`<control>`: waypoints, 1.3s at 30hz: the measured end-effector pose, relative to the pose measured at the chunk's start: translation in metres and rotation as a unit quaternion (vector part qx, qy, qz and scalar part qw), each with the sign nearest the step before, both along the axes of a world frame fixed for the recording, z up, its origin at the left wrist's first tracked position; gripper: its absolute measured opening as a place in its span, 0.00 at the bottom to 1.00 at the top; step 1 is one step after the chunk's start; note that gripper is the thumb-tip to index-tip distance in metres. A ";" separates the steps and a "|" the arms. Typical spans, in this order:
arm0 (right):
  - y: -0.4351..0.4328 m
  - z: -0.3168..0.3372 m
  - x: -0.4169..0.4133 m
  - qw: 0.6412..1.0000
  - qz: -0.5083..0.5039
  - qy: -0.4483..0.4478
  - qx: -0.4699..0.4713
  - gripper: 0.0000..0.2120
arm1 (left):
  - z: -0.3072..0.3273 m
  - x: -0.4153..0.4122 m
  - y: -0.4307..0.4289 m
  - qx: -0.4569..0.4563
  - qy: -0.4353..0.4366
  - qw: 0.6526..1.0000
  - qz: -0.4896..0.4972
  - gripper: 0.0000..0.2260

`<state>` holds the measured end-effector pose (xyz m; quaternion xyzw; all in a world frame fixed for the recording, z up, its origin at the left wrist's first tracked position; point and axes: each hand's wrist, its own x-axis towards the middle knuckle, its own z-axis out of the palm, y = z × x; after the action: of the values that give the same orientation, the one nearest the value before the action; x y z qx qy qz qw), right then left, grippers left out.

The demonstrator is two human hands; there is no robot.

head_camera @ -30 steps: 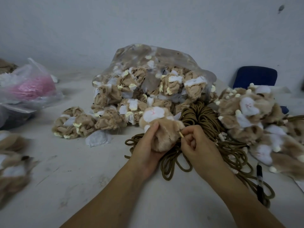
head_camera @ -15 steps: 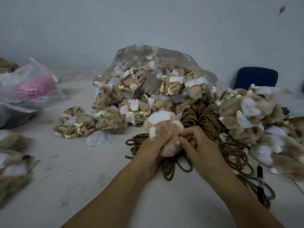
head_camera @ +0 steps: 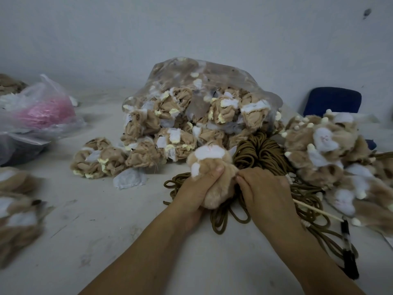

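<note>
Your left hand [head_camera: 194, 193] wraps the plush toy [head_camera: 212, 167], held over the brown cord coil [head_camera: 258, 149] at the middle of the counter [head_camera: 106, 231]. Your right hand [head_camera: 263, 193] pinches its right edge. It looks light, soft and squashy, so grip the body, not loose fur.

Only one cam here, wide-angle, strapped on my head. It faces forward and down at the table [head_camera: 106, 220], with my left hand [head_camera: 194, 193] and right hand [head_camera: 265, 192] close below it.
</note>
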<state>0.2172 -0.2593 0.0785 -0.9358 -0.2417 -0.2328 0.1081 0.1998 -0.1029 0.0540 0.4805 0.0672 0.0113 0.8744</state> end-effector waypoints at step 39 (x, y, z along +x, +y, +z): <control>0.010 -0.009 -0.003 0.993 0.028 -0.115 -0.022 0.14 | -0.005 0.008 0.006 -0.127 -0.015 0.992 -0.006 0.27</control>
<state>0.2146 -0.2489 0.0696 -0.8977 -0.2838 -0.3306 0.0659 0.2077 -0.0972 0.0490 0.3660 0.0525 0.0049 0.9291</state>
